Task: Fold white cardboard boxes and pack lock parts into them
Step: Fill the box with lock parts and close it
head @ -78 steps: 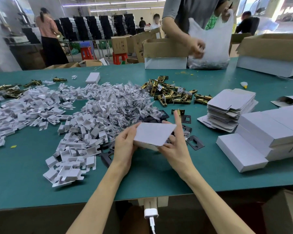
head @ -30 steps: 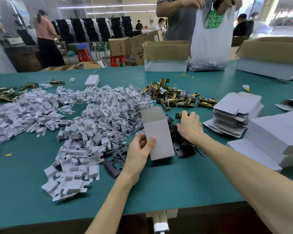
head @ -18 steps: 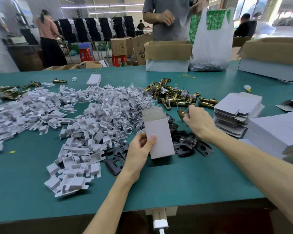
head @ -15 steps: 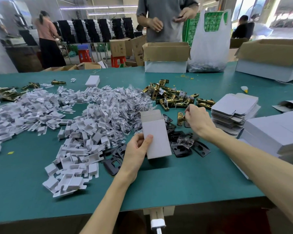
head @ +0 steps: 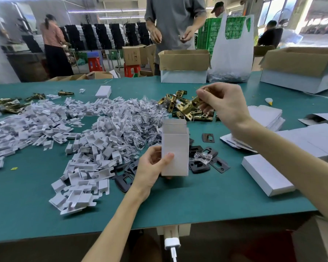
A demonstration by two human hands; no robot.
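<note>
Right fingers (head: 204,95) pinching one latch (head: 189,109), left fingers (head: 166,158) (one upright box (head: 176,146))

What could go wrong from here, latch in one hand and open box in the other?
1. The right hand pinches the brass latch by one end, tilted in the air; it might slip into the latch pile below.
2. The left hand grips the white box low down; the latch could snag its raised top flap or tip it.
3. The box's bottom closure is hidden; if loose, the latch may fall through.
</note>
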